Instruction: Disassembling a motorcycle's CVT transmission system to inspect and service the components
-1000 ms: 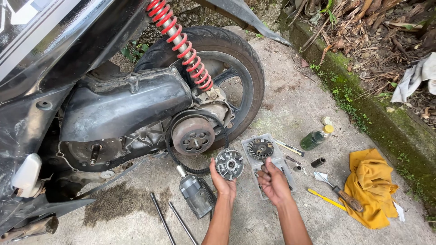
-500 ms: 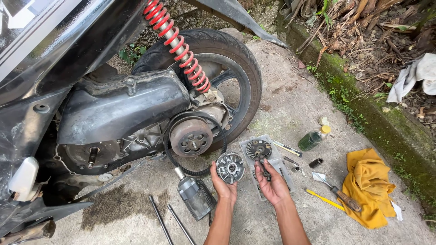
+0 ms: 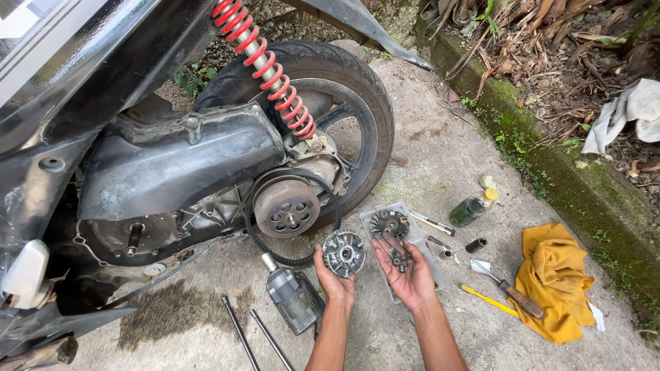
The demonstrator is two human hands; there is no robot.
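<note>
The left hand (image 3: 335, 278) is gripping a round metal pulley half (image 3: 344, 253) upright by its lower rim, just in front of the scooter's exposed clutch drum (image 3: 286, 207) and drive belt (image 3: 276, 253). The right hand (image 3: 407, 271) is lying palm up and open, cradling small dark rollers (image 3: 399, 257) too tiny to count. Behind it a clear tray (image 3: 421, 237) is holding another finned part (image 3: 388, 223), partly hidden by the fingers.

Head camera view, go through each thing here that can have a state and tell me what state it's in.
Left hand: holds round metal pulley part, upright.
Right hand: palm up, small metal pieces in it.
Drive belt: looped around the exposed clutch drum.
Green bottle: lying on its side, capped.
Yellow cloth: crumpled on the concrete.
Screwdriver: lying flat.
</note>
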